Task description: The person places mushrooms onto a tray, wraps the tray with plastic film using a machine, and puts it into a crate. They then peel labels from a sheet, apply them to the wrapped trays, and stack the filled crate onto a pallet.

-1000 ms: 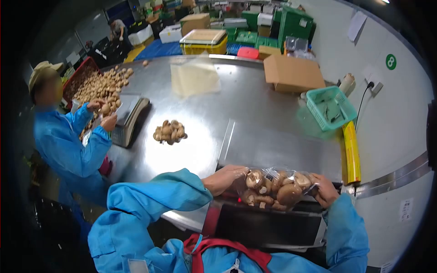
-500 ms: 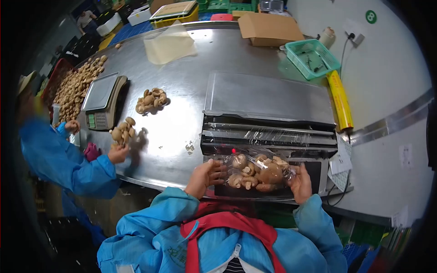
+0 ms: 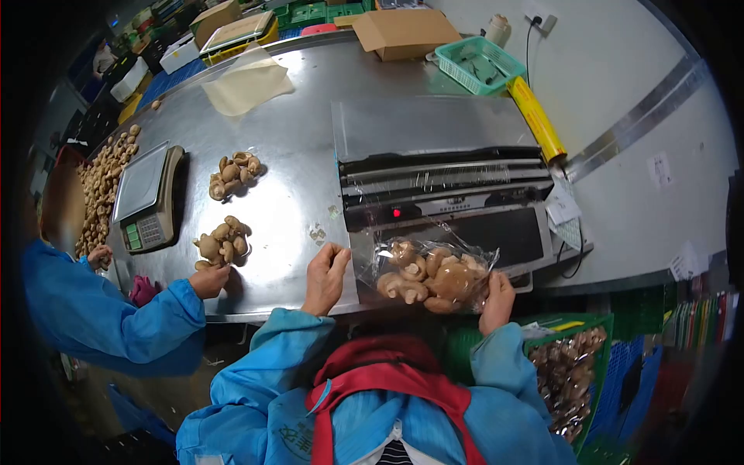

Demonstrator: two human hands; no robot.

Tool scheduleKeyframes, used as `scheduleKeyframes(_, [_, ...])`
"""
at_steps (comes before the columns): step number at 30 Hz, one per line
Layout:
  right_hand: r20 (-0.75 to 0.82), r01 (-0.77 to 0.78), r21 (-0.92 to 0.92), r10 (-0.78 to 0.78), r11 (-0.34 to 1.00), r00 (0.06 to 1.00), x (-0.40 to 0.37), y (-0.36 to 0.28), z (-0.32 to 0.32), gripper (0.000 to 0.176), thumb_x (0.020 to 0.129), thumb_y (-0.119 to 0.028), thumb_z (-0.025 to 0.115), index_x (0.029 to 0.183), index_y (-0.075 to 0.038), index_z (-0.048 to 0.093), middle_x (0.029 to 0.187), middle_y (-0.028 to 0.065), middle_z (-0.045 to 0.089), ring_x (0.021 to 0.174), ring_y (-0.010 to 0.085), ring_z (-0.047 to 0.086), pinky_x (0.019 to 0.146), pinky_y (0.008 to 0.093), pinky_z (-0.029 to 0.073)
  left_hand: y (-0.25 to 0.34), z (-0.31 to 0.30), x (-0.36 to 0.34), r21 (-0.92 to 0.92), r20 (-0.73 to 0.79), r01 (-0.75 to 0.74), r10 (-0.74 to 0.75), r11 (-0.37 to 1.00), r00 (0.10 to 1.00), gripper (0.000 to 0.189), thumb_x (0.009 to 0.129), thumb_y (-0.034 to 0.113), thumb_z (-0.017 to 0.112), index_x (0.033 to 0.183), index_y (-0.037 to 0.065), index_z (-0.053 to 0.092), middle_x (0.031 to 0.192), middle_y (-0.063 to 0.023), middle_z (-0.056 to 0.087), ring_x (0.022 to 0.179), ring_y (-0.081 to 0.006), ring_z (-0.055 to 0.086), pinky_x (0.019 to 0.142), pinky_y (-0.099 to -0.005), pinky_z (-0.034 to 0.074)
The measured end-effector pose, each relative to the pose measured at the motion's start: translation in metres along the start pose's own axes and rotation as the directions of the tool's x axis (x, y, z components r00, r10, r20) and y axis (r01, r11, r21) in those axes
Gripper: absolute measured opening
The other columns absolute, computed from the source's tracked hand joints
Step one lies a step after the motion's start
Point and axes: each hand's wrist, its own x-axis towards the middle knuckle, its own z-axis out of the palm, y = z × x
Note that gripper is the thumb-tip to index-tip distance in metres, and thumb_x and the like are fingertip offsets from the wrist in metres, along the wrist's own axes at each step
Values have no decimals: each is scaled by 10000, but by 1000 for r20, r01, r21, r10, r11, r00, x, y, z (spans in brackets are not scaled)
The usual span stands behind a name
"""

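Note:
A clear film-wrapped pack of mushrooms [image 3: 438,275] is in front of me, over the near edge of the wrapping machine [image 3: 449,182]. At the pack's right end, my right hand [image 3: 496,301] is closed on the wrapped side. My left hand [image 3: 325,277] is closed in a pinch at the left, apart from the mushrooms, with the edge of the plastic film [image 3: 367,267] at its fingertips. From the pack, film stretches up toward the machine, where a red light glows.
At left, a co-worker's hand [image 3: 211,283] touches a mushroom pile [image 3: 225,242]; another pile [image 3: 234,176] lies beyond. A scale [image 3: 147,201] stands near a large mushroom heap [image 3: 108,178]. Behind are a green basket [image 3: 477,70] and cardboard box [image 3: 407,32]. A crate of packed mushrooms [image 3: 570,372] sits low right.
My left hand has closed from open fingers and moved left, away from the pack. My right hand has closed on its end. The co-worker's mushrooms have been lowered to the table. The view has shifted.

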Motion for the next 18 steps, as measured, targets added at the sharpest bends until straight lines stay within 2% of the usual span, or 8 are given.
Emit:
scheduleKeyframes(1, [-2,-38,41,38,998,999,-11,14,-1,261,953,-205,432,723,-96,489,572,-59,384,482,24,333,415,194,259,-3,3,2,10,10,4,-5,1000,1000,244,906,178,514,736,3,521,629,-10,477,583,-69,433,522,-237,364])
scheduleKeyframes(3, [4,-20,133,19,991,1000,-24,35,6,255,954,-201,431,736,-88,500,606,-63,399,516,13,340,426,188,263,1,21,11,-258,-10,106,-112,960,994,247,924,207,482,768,17,503,637,-30,504,550,-89,463,499,-247,375])
scheduleKeyframes(4, [5,-25,143,24,989,1000,-27,42,11,255,954,-201,431,736,-88,500,606,-63,399,516,13,340,426,188,263,12,29,12,-436,24,272,-291,858,956,232,938,225,451,812,33,490,646,-46,522,526,-104,478,482,-257,382])
scheduleKeyframes(8, [-95,61,221,-41,973,995,-30,61,12,255,956,-198,430,750,-74,514,639,-57,429,553,21,369,461,202,298,-5,49,30,-446,-6,217,-245,868,969,193,936,223,466,836,58,478,663,-14,510,498,-117,435,454,-266,381])
scheduleKeyframes(10, [-194,62,284,-6,957,981,-30,67,5,259,955,-198,437,756,-55,520,656,-42,446,587,44,396,507,231,340,-23,53,36,53,-206,-297,301,954,931,187,917,175,489,812,23,459,620,-78,532,500,-214,508,457,-328,384])
scheduleKeyframes(13, [-252,94,188,-44,978,967,-14,120,-15,219,954,-205,435,861,-47,553,784,5,572,721,77,524,625,242,434,-1,56,24,281,-42,-290,314,915,949,159,905,159,503,822,29,463,645,-171,569,564,-345,562,493,-410,404])
scheduleKeyframes(14, [-304,137,174,-79,975,949,-8,129,-8,248,953,-191,442,786,-33,536,717,-20,505,670,65,430,579,255,386,-3,57,25,391,50,-339,349,856,936,125,900,171,490,866,56,456,708,-234,583,646,-408,581,522,-470,421])
scheduleKeyframes(18, [-47,-138,588,205,797,978,-3,137,26,233,890,-219,533,1020,-29,564,933,54,580,871,169,572,795,310,461,3,66,34,656,320,-405,252,637,913,162,890,206,450,925,55,404,698,-198,602,646,-419,582,552,-520,444])
